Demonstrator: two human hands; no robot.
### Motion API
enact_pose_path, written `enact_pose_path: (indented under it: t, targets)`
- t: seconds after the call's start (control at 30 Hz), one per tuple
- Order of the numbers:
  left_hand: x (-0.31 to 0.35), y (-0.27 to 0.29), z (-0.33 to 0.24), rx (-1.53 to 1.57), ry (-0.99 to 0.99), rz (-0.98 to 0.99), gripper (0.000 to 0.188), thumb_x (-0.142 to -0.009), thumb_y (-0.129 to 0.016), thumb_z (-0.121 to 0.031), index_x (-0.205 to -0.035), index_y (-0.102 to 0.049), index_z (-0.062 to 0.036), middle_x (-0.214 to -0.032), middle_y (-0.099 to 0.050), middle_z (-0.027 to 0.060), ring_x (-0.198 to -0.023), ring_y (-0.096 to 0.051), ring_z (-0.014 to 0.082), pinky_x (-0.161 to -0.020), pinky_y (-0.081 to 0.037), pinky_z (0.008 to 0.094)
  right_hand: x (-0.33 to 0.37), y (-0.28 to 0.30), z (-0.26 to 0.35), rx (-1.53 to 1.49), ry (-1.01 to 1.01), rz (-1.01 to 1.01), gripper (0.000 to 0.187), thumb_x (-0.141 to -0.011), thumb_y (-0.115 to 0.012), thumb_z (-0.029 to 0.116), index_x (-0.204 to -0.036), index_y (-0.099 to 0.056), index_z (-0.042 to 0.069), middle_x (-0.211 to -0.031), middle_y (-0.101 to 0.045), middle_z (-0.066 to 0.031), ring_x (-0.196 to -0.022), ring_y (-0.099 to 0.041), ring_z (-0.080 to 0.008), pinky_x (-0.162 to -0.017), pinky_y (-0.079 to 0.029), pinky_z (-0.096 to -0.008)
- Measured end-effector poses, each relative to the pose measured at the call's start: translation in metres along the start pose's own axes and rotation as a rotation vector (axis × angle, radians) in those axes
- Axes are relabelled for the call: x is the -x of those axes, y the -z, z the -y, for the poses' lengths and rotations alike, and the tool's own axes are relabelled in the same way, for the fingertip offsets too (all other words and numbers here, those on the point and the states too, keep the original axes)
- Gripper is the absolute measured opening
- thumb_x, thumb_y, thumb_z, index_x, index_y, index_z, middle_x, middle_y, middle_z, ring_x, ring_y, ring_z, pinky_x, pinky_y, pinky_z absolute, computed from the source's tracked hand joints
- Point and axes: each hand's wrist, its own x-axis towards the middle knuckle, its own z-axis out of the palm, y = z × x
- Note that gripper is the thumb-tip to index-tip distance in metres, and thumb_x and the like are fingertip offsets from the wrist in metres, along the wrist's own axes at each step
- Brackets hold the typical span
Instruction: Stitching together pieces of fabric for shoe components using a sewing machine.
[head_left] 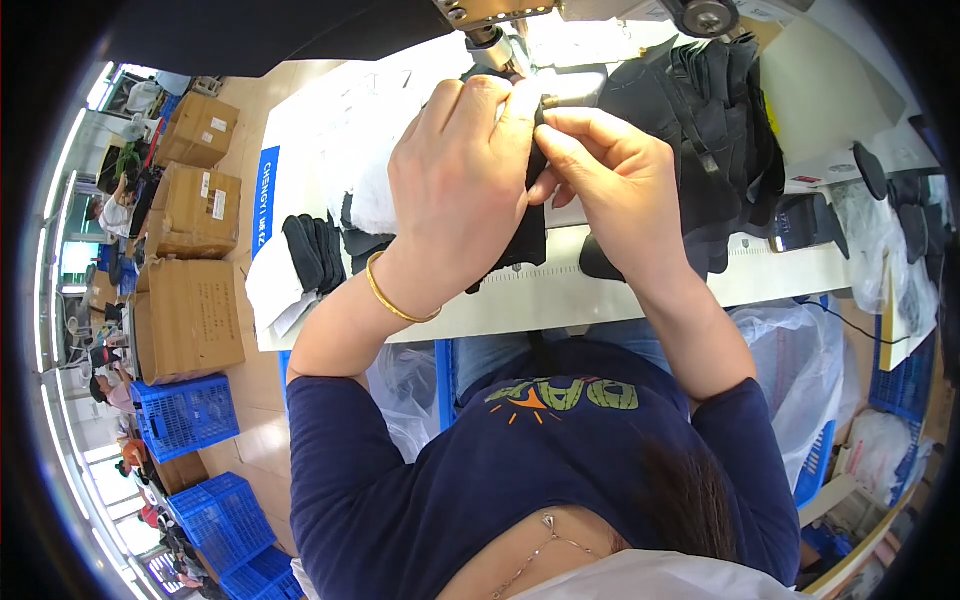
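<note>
Under the needle end of a sewing machine (492,45), both hands are on a black fabric piece (526,240). My left hand (455,185) lies over its left side, fingers bent and closed on the cloth close to the needle, which the knuckles partly hide. Thumb and forefinger of my right hand (625,185) pinch the fabric's right edge, with the other fingers curled below. The lower end of the cloth hangs toward the table's front edge. Right beside my right hand lies a heaped pile of black fabric pieces (700,150).
On the white table (590,300), a stack of small black pieces (313,253) and white cloth (375,200) lie left. A dark phone-like slab (805,222) is at right. Cardboard boxes (190,320) and blue crates (185,412) stand on the floor at left; clear plastic bags (790,370) hang below.
</note>
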Motion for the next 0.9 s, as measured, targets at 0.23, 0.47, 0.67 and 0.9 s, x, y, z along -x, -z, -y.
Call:
enact_pose_path:
  t: [0.23,0.47,0.67,0.9]
  targets:
    - [-0.004,0.003,-0.004,0.044,0.080,0.011,0.035,-0.074,-0.065,0.005,-0.107,-0.071,-0.0065,-0.090,-0.061,0.0064,-0.083,-0.061,0.0237,-0.068,-0.050,0.0344,-0.004,-0.002,-0.002,-0.033,-0.005,-0.018,0.017,-0.096,-0.061,0.009,-0.104,-0.070,-0.003,-0.081,-0.070,-0.0031,-0.064,-0.066,-0.0073,-0.057,-0.049,-0.0210]
    - [0.002,0.007,0.002,0.153,0.082,0.023,0.032,-0.075,-0.070,-0.006,-0.106,-0.068,-0.0020,-0.099,-0.062,0.0097,-0.091,-0.061,0.0255,-0.074,-0.052,0.0350,-0.003,-0.002,-0.002,-0.019,-0.007,-0.020,0.017,-0.096,-0.062,0.008,-0.104,-0.070,-0.003,-0.083,-0.071,-0.0043,-0.064,-0.066,-0.0077,-0.057,-0.049,-0.0204]
    - [0.021,0.004,0.024,0.559,0.373,0.017,0.044,-0.090,-0.071,-0.025,-0.121,-0.060,0.0035,-0.108,-0.064,0.0130,-0.103,-0.062,0.0312,-0.087,-0.051,0.0344,-0.002,0.001,0.000,-0.015,-0.026,-0.014,0.017,-0.096,-0.062,0.007,-0.106,-0.069,-0.004,-0.085,-0.071,-0.0052,-0.064,-0.066,-0.0084,-0.057,-0.050,-0.0204]
    - [0.042,-0.003,0.041,1.783,1.248,0.350,0.048,-0.095,-0.067,-0.018,-0.133,-0.050,0.0065,-0.118,-0.065,0.0137,-0.104,-0.065,0.0166,-0.092,-0.053,0.0307,-0.001,0.001,-0.003,0.022,-0.011,0.000,0.015,-0.094,-0.063,0.005,-0.104,-0.068,-0.006,-0.084,-0.071,-0.0060,-0.065,-0.065,-0.0087,-0.059,-0.051,-0.0216]
